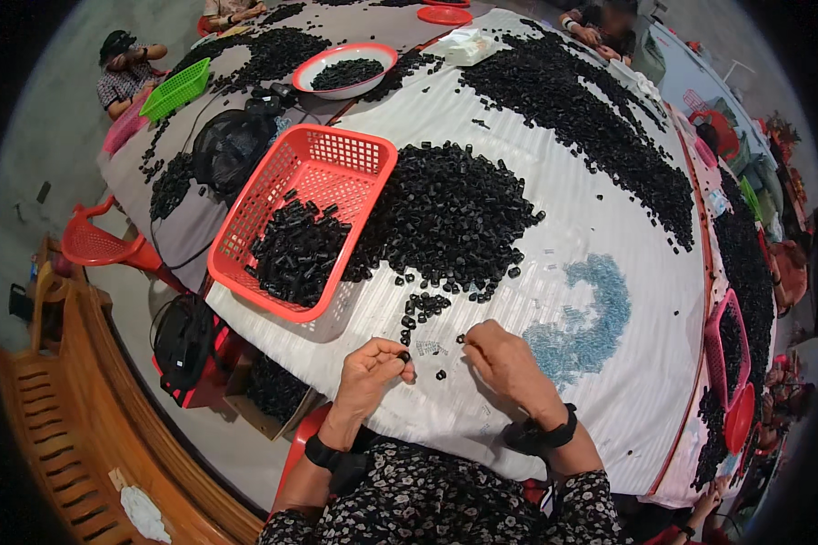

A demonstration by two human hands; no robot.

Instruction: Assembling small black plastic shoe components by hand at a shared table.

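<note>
"What are you making of the hands?"

"I'm watching the left hand (364,377): its fingers are pinching a black cap (404,358) over the near part of the surface (654,363). The right hand (507,363) is curling its fingers by a dark bit (461,339); I'm not managing to tell whether they're gripping it or only touching."

"What's worrying you?"

"I'm thinking the cap could slip, since only fingertips are holding it. Rolling into the black pile (454,218), it would be vanishing among its likes. Clear bits (430,348) are lying between the hands, so a dragging wrist could be scattering them. The right hand is hovering just beside the blue pile (600,309); I'm guessing a sideways sweep would be spreading it."

"And the surface?"

"A pale, ridged cloth is covering this part. A red basket (365,151), holding more black pieces, is standing near the left edge. Farther back, a bowl (391,60) and a green basket (186,89) are sitting among dark heaps."

"The room?"

"I'm seeing a person (118,88) sitting at the far left, a red chair (104,243) standing on the grey floor (50,150), and a wooden bench (136,409) curving along the lower left."
</note>
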